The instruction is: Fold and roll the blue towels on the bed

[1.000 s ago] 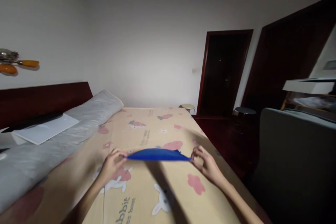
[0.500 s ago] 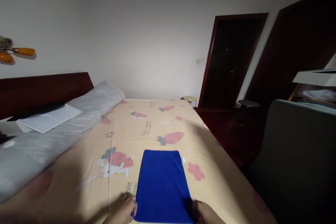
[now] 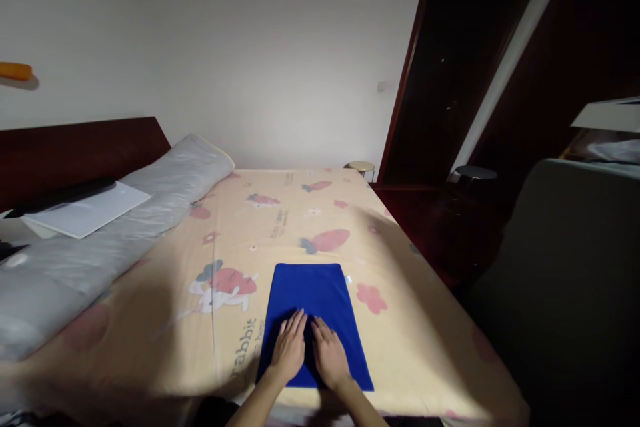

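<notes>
A blue cloth (image 3: 313, 287) lies flat on the bed near its front edge, with a small white tag at its right side. My left hand (image 3: 290, 347) rests palm down on the middle of the cloth, fingers stretched forward. Beside it, a narrow gap away, my right hand (image 3: 329, 352) lies flat on the same cloth, its fingers also extended. Neither hand grips anything. Parts of the cloth's near half are hidden under the hands and wrists.
The bed (image 3: 400, 333) has a cream sheet printed with rabbits and carrots. A rolled grey quilt (image 3: 150, 227) runs along the left, carrying a white flat item (image 3: 90, 207). A dark chair back (image 3: 560, 267) stands right. Two stools (image 3: 361, 165) are farther off.
Both hands have let go of the cloth's near side edges and moved inward onto its middle, lying flat with fingers outstretched. The view has tilted slightly down.
</notes>
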Tool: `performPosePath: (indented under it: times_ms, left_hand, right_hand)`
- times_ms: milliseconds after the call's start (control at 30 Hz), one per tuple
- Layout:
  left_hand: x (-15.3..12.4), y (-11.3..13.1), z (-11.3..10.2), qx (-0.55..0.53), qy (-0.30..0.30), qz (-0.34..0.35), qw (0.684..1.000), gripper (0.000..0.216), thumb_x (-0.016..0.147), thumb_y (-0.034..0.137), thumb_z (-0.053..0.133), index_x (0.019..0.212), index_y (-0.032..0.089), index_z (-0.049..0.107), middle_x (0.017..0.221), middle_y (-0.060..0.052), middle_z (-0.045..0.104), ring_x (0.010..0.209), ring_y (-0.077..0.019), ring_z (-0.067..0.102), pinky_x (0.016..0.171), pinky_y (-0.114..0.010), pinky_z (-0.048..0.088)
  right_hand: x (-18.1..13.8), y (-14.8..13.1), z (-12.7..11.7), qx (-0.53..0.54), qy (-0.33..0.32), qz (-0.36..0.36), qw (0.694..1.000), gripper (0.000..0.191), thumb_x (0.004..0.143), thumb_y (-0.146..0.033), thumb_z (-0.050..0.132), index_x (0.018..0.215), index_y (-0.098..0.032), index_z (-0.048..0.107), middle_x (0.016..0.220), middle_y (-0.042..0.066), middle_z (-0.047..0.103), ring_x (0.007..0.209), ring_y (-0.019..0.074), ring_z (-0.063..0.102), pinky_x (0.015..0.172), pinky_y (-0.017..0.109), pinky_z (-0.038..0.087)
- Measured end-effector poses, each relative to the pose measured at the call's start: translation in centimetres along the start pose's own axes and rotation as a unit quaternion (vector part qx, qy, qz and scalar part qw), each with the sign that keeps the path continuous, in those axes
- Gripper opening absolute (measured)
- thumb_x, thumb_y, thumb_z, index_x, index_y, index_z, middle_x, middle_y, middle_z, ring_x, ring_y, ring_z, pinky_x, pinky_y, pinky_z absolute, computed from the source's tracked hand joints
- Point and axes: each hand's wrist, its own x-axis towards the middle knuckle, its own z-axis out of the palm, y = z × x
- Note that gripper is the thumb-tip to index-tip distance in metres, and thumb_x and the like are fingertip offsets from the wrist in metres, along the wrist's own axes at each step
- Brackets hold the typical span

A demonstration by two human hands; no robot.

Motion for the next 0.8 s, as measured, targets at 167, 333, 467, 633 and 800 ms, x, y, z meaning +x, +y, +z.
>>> performPosePath:
  times_ms: [167,333,467,633,800]
  left_hand:
    - [-0.3,-0.6,5.1,0.046,0.05,-0.01,0.998,0.058,0.093,0.017,0.028,0.151,0.022,0.024,0.157,-0.005,0.035,0.144,-0.0193,0.033,0.115,-0.042,0.033]
    - [-1.8,-1.8,6.6,0.07,0.066,-0.011,0.995,0.054,0.099,0.029,0.025,0.151,0.026,0.011,0.157,-0.004,0.033,0.143,-0.0192,0.035,0.114,-0.045,0.034]
    - [-1.9,-1.7,6.2,0.071,0.066,-0.004,0.995,0.054,0.1,0.029,0.026,0.151,0.027,0.007,0.157,-0.005,0.033,0.142,-0.0199,0.035,0.113,-0.044,0.035]
    - [-1.7,-1.3,5.9,0.058,0.052,-0.008,0.997,0.055,0.1,0.032,0.027,0.15,0.029,0.006,0.157,-0.005,0.031,0.143,-0.0203,0.034,0.114,-0.045,0.034]
    - [-2.2,-3.8,4.9,0.064,0.049,-0.042,0.996,0.053,0.1,0.035,0.025,0.15,0.033,0.007,0.158,-0.002,0.03,0.143,-0.0191,0.033,0.114,-0.046,0.033]
  right_hand:
    - [0.6,0.5,4.9,0.004,0.04,-0.039,0.998,0.057,0.092,-0.02,0.031,0.149,-0.017,0.028,0.157,0.007,0.028,0.145,0.0211,0.026,0.119,0.043,0.027]
    - [0.0,2.9,7.0,-0.015,0.083,-0.055,0.995,0.056,0.098,-0.04,0.027,0.149,-0.02,0.022,0.157,0.007,0.026,0.145,0.0236,0.025,0.118,0.048,0.029]
    - [-0.1,2.9,7.2,-0.017,0.086,-0.051,0.995,0.055,0.099,-0.042,0.025,0.149,-0.021,0.021,0.156,0.007,0.027,0.145,0.0242,0.026,0.118,0.048,0.03]
    - [0.0,2.6,7.2,-0.01,0.083,-0.054,0.995,0.056,0.098,-0.043,0.025,0.149,-0.022,0.02,0.157,0.006,0.026,0.145,0.0239,0.026,0.118,0.049,0.03]
    - [-0.5,5.7,6.2,-0.02,0.116,-0.011,0.993,0.057,0.097,-0.05,0.029,0.149,-0.026,0.025,0.156,0.005,0.029,0.145,0.0246,0.028,0.117,0.051,0.03]
